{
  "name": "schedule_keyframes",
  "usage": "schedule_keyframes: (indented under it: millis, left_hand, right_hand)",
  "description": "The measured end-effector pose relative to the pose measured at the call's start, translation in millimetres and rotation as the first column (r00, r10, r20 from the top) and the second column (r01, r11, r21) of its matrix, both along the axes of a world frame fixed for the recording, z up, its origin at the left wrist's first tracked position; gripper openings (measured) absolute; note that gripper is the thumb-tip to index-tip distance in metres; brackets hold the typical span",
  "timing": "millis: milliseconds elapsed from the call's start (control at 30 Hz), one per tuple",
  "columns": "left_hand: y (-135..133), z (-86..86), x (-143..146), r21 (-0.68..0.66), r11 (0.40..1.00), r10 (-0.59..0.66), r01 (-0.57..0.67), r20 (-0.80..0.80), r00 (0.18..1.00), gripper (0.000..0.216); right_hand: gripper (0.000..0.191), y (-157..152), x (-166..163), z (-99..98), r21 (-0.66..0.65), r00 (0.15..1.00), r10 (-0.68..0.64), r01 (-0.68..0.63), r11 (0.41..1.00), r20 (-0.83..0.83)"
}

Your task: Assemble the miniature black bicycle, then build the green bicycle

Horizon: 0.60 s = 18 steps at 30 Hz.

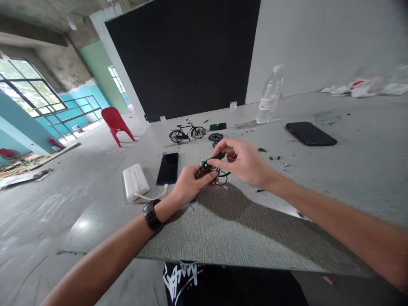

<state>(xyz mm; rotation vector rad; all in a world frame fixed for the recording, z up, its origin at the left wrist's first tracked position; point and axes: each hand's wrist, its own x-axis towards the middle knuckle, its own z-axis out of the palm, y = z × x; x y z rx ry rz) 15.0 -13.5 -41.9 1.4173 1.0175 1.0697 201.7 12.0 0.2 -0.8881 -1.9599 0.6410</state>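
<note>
Both hands meet over the middle of the grey table [242, 229]. My left hand [188, 185], with a black watch on its wrist, pinches one end of a small dark green and black model bicycle part [213, 168] with thin wire loops. My right hand [244, 160] grips the other end from the right, fingers curled round it. A finished black model bicycle [187, 131] stands further back, with a loose small wheel [216, 137] and two small dark blocks [217, 126] beside it.
A dark phone [168, 168] lies left of my hands, cabled to a white power bank [135, 182]. Another black phone [310, 134] lies at the right. A clear water bottle [270, 95] stands at the back. Small green bits [270, 156] are scattered. A red chair [116, 122] stands on the floor.
</note>
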Motion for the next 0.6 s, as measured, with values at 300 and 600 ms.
schedule_keyframes:
  millis: [300,600]
  left_hand:
    - [3.9,-2.3,-1.5,0.104,0.994,0.047,-0.042,-0.051,0.998,0.033]
    - [2.0,0.8,-1.0,0.149,0.987,0.081,-0.069,-0.078,0.994,0.034]
  right_hand:
    - [0.026,-2.6,-3.6,-5.6,0.171,0.988,-0.130,0.115,0.979,0.081]
    - [0.027,-0.6,2.4,1.0,0.117,0.980,-0.081,0.060,0.991,0.183]
